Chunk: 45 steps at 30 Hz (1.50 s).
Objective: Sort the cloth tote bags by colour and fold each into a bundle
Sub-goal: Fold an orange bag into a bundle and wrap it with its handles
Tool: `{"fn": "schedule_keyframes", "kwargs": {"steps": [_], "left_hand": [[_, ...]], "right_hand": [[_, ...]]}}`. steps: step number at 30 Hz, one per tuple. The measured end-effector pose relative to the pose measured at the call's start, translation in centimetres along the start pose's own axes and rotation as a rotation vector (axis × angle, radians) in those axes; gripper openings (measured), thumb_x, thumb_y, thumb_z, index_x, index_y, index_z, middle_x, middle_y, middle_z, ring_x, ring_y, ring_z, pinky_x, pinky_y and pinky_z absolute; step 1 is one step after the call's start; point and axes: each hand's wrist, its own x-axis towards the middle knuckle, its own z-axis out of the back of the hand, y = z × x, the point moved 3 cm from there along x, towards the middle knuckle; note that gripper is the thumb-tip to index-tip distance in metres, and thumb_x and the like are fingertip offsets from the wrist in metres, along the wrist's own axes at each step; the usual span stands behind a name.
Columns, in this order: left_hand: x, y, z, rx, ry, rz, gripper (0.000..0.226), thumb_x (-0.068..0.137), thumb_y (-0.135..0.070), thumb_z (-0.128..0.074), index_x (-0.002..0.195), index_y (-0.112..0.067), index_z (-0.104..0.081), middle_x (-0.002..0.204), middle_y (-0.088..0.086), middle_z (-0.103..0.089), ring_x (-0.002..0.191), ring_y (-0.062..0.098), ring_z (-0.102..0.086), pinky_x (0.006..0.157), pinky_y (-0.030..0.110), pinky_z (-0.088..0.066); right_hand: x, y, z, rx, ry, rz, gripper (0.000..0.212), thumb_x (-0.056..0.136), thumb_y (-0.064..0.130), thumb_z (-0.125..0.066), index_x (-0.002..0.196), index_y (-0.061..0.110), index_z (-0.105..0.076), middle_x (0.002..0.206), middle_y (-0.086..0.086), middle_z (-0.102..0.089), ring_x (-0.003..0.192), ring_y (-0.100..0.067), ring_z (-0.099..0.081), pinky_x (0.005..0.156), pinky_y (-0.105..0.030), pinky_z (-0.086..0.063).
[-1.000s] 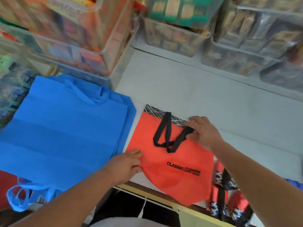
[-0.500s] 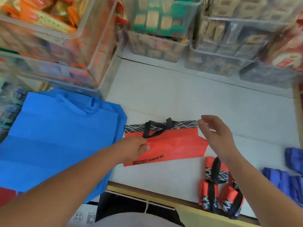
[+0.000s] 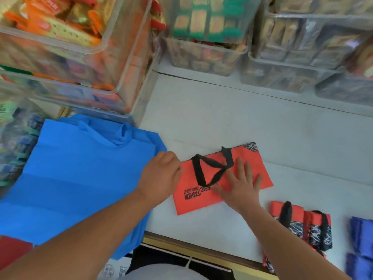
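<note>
"Where is the red bag (image 3: 220,178)?"

"On the white table (image 3: 222,118), right in front of me, folded in half. The blue bags (image 3: 80,174) lie at nine o'clock from it."

"Why is your right hand (image 3: 241,186) flat?"

"My fingers are spread wide to press the fold and the black straps (image 3: 212,166) down, so nothing pops up."

"And your left hand (image 3: 161,176)?"

"It's curled at the bag's left edge. I think it's pinching that edge, but I can't tell. The done red bundles (image 3: 302,225) wait at four o'clock."

The orange bag (image 3: 250,168) and blue bag (image 3: 80,178) are made of matt cloth. The tabletop (image 3: 242,122) looks smooth and matt. The storage boxes (image 3: 203,55) are of clear, glossy plastic.
</note>
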Motion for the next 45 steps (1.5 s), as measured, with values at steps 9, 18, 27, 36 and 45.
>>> {"fn": "schedule_keyframes", "kwargs": {"steps": [9,18,27,36,45], "left_hand": [[-3.8,-0.7,-5.6,-0.034,0.622,-0.089,0.084,0.089,-0.055,-0.065,0.159,-0.032,-0.024,0.168,-0.011,0.001,0.156,0.015,0.006,0.124,0.036,0.003],[-4.2,0.4,-6.1,0.007,0.299,-0.232,0.030,0.083,-0.005,-0.073,0.113,-0.002,-0.071,0.134,0.016,-0.061,0.119,0.033,-0.061,0.092,0.044,-0.058],[-5.5,-0.4,-1.1,-0.496,0.411,0.172,0.012,0.104,-0.024,-0.049,0.100,-0.032,-0.057,0.087,-0.014,-0.058,0.076,0.001,-0.054,0.068,0.023,-0.042],[-5.4,-3.6,-2.7,-0.633,0.656,0.284,0.088,0.086,-0.024,-0.064,0.154,-0.053,-0.016,0.156,-0.026,-0.028,0.134,0.006,-0.047,0.111,0.034,-0.046],[-3.8,-5.5,-5.1,-0.414,0.613,0.334,0.052,0.099,-0.020,-0.049,0.146,-0.040,-0.043,0.124,0.002,-0.067,0.108,0.026,-0.063,0.091,0.041,-0.055]], "right_hand": [[0.1,-0.9,1.1,0.021,-0.314,0.142,0.056,0.082,0.065,-0.049,0.124,0.032,-0.065,0.127,0.001,-0.057,0.115,-0.037,-0.052,0.088,-0.047,-0.047],[-2.2,-5.3,-1.0,-0.014,-0.218,0.389,0.081,0.070,0.053,-0.086,0.135,0.011,-0.062,0.149,-0.012,-0.052,0.136,-0.036,-0.049,0.105,-0.050,-0.046],[-4.5,-6.4,6.5,0.327,0.037,0.071,0.010,0.082,0.051,-0.078,0.087,0.043,-0.074,0.079,0.022,-0.070,0.076,-0.005,-0.064,0.068,-0.026,-0.048],[-2.6,-4.9,3.6,0.519,-0.251,-0.248,0.057,0.077,0.047,-0.082,0.121,0.019,-0.058,0.118,-0.005,-0.063,0.108,-0.026,-0.060,0.086,-0.040,-0.050],[-0.8,2.4,0.4,0.398,-0.318,0.196,0.079,0.099,0.022,-0.054,0.161,0.004,-0.008,0.169,-0.015,0.007,0.156,-0.030,0.013,0.127,-0.045,-0.007]]}}
